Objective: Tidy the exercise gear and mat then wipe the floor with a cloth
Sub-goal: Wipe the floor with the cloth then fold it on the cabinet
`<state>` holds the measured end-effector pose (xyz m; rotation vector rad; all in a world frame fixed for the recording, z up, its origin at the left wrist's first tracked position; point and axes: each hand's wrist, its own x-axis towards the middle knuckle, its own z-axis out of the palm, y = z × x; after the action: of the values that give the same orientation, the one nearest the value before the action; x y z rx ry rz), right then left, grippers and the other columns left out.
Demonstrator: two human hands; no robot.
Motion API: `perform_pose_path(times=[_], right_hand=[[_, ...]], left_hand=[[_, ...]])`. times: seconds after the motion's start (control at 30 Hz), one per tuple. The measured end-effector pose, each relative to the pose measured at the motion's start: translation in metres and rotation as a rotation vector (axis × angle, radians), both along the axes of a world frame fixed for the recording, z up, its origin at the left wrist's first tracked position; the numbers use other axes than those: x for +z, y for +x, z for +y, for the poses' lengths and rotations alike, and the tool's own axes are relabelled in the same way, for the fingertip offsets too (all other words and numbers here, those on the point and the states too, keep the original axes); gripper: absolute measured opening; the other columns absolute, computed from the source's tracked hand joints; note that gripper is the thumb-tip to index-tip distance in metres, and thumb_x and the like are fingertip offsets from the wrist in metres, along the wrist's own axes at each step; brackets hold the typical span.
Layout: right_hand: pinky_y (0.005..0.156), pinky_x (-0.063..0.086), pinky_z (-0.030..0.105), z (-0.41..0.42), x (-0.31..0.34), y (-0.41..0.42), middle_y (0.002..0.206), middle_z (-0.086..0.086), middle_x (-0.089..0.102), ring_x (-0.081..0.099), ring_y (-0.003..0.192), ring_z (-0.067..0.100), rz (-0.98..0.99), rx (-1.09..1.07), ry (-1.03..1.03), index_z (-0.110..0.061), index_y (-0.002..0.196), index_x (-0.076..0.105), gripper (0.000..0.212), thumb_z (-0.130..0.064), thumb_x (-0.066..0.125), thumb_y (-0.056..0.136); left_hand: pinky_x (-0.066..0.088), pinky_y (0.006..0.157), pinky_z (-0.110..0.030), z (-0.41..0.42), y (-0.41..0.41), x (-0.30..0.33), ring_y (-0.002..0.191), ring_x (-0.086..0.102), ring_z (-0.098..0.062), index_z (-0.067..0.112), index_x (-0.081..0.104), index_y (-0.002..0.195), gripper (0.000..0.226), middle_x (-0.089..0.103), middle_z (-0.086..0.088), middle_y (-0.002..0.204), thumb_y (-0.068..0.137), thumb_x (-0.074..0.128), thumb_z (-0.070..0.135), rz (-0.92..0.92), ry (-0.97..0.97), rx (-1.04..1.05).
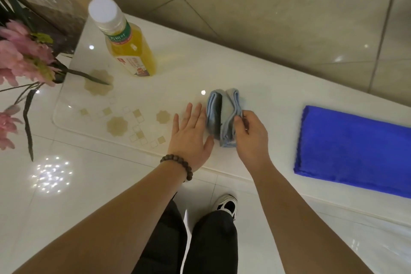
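Observation:
A small light-blue and grey folded cloth [222, 113] lies on the white glossy table [189, 69]. My right hand [251, 135] pinches its right folded edge between thumb and fingers. Flat on the table just left of the cloth, fingers spread, rests my left hand [191, 135], its fingertips touching the cloth's side; a dark bead bracelet is on that wrist. A larger bright-blue towel [353, 149] lies folded flat at the table's right end.
A bottle of yellow drink [126, 44] with a white cap stands at the back left of the table. Pink artificial flowers [20, 60] reach in from the left. Beige floor tiles lie beyond the table; my dark trousers and a shoe [226, 204] show below.

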<state>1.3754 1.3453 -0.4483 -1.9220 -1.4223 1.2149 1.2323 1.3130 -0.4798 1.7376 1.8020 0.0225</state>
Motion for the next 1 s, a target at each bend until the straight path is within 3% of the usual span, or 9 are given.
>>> perform_pose_path(times=[0.23,0.33,0.4,0.47,0.53,0.7,0.8,0.9,1.0], right_hand=[[0.059,0.039,0.007,0.004,0.004,0.029,0.078,0.002,0.060,0.049,0.064,0.002,0.036,-0.022,-0.015,-0.011,0.090,0.062,0.015,-0.017,0.050,0.097],[0.061,0.038,0.004,0.003,0.004,0.036,0.078,-0.004,0.058,0.050,0.065,-0.001,0.014,0.001,-0.016,-0.012,0.092,0.060,0.015,-0.015,0.046,0.098],[0.059,0.038,0.004,0.002,0.004,0.042,0.076,-0.005,0.055,0.049,0.064,0.001,-0.008,-0.031,-0.008,-0.011,0.093,0.058,0.016,-0.014,0.044,0.099],[0.056,0.038,0.004,0.002,0.004,0.051,0.075,-0.004,0.053,0.046,0.064,0.003,-0.040,-0.096,0.005,-0.011,0.091,0.055,0.017,-0.015,0.041,0.100],[0.052,0.037,0.006,0.004,0.003,0.062,0.072,-0.006,0.051,0.045,0.062,0.004,-0.074,-0.151,0.029,-0.012,0.090,0.054,0.018,-0.014,0.040,0.100],[0.050,0.033,0.012,0.010,0.000,0.094,0.072,0.000,0.051,0.042,0.061,0.006,-0.194,-0.205,0.028,-0.006,0.090,0.057,0.022,-0.017,0.041,0.100],[0.051,0.031,0.020,0.008,-0.006,0.109,0.069,0.001,0.049,0.041,0.066,0.016,-0.294,-0.196,-0.067,-0.006,0.086,0.057,0.022,-0.016,0.043,0.098],[0.071,0.035,0.023,0.005,-0.011,0.112,0.099,0.006,0.060,0.049,0.090,0.019,-0.426,-0.186,-0.102,-0.009,0.115,0.059,0.025,-0.018,0.048,0.095],[0.084,0.037,0.028,0.006,-0.010,0.105,0.122,0.011,0.049,0.043,0.113,0.025,-0.507,-0.099,0.057,-0.012,0.127,0.053,0.035,-0.023,0.054,0.094]], left_hand=[[-0.004,0.119,-0.040,0.000,0.013,0.000,0.147,-0.004,-0.015,0.014,0.032,0.146,0.057,0.017,-0.001,0.159,0.098,0.031,0.045,-0.110,0.077,0.098],[0.020,0.117,-0.043,0.004,0.018,0.000,0.137,0.034,-0.028,0.008,0.058,0.112,0.025,0.053,-0.009,0.133,0.095,0.052,0.026,-0.162,0.177,0.177],[0.046,0.089,-0.040,0.007,0.020,0.004,0.093,0.056,-0.024,0.009,0.055,0.094,0.010,0.061,-0.006,0.092,0.093,0.054,0.019,-0.177,0.201,0.248],[0.040,0.054,-0.027,0.012,0.016,0.009,0.060,0.047,-0.013,0.010,0.051,0.093,0.011,0.052,0.001,0.072,0.095,0.051,0.020,-0.194,0.166,0.330],[0.031,0.047,-0.021,0.015,0.010,0.009,0.054,0.045,-0.010,0.008,0.052,0.096,0.013,0.051,0.002,0.068,0.096,0.050,0.020,-0.195,0.152,0.397],[0.027,0.046,-0.014,0.024,-0.009,0.009,0.053,0.044,-0.006,0.005,0.055,0.093,0.014,0.050,0.004,0.064,0.096,0.051,0.019,-0.177,0.179,0.525],[0.034,0.054,-0.024,0.025,-0.018,0.003,0.064,0.055,-0.023,0.006,0.056,0.091,0.013,0.057,-0.004,0.071,0.094,0.055,0.019,-0.106,0.157,0.501],[0.045,0.078,-0.038,0.024,-0.014,0.003,0.101,0.056,-0.034,0.005,0.056,0.111,0.026,0.061,-0.014,0.108,0.089,0.062,0.016,-0.053,0.181,0.440],[0.038,0.100,-0.048,0.025,-0.008,0.004,0.127,0.041,-0.035,0.010,0.046,0.134,0.056,0.047,-0.015,0.138,0.082,0.066,0.008,-0.004,0.293,0.251]])
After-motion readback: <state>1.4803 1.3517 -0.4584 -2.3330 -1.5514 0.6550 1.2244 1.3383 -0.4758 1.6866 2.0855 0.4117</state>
